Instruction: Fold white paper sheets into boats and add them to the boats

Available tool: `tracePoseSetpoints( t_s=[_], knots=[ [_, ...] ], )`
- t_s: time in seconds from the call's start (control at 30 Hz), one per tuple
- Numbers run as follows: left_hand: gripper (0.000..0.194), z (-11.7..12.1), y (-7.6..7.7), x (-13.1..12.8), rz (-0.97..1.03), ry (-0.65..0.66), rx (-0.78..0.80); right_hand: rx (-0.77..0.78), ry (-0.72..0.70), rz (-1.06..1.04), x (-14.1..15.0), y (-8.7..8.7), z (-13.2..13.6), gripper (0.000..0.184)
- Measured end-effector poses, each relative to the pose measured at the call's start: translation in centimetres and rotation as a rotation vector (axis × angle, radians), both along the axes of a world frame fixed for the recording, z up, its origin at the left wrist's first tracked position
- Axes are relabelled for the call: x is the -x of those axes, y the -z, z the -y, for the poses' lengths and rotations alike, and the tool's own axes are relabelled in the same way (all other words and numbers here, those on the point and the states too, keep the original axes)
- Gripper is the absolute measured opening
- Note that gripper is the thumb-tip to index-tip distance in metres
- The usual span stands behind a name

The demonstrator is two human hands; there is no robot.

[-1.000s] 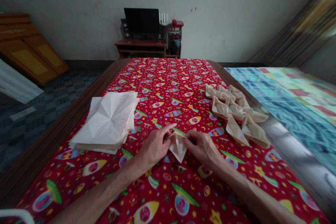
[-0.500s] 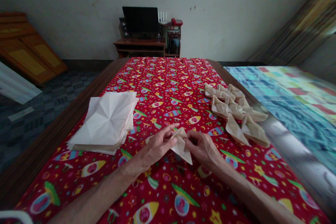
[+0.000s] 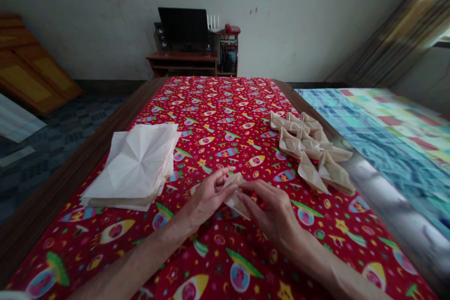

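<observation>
Paper piece [image 3: 236, 205], part-folded, btwn both hands over red cloth [image 3: 211, 258]. L hand [image 3: 210, 195] pinches its left side, thumb on top. R hand [image 3: 277, 208] shifted in over it vs 0.5 s ago; thumb + finger close tog. nr L thumb, actual pinch can't tell. Sheet stack [image 3: 131, 164], folded pieces [image 3: 309, 143] unmoved; prob. same piece still being shaped.

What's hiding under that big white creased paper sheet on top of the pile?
Under the white creased paper sheet, edges of more pale paper sheets stick out, with red patterned cloth showing lower down. The lower sheets' middles are covered.
</observation>
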State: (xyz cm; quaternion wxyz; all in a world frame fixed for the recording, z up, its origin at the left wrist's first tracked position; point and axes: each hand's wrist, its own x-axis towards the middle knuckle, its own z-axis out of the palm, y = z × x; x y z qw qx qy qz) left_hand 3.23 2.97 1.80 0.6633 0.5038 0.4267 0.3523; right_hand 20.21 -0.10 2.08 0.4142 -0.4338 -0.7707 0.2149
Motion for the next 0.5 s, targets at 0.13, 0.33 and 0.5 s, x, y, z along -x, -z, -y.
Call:
tracePoseSetpoints(
  t_s=[0.13, 0.33, 0.5],
  knots=[
    [0.070, 0.1, 0.0, 0.1, -0.011, 0.000, 0.001, -0.008, 0.006, 0.022, -0.1, 0.1, -0.1, 0.014],
    [0.069, 0.6, -0.4, -0.1, 0.132, 0.029, 0.050, -0.029, 0.063, 0.054, -1.0, 0.1, -0.3, 0.013],
    [0.065, 1.0, -0.4, -0.3, 0.101, 0.061, -0.014, -0.049, 0.107, 0.085, -1.9, -0.3, -0.3, 0.013]
  ],
)
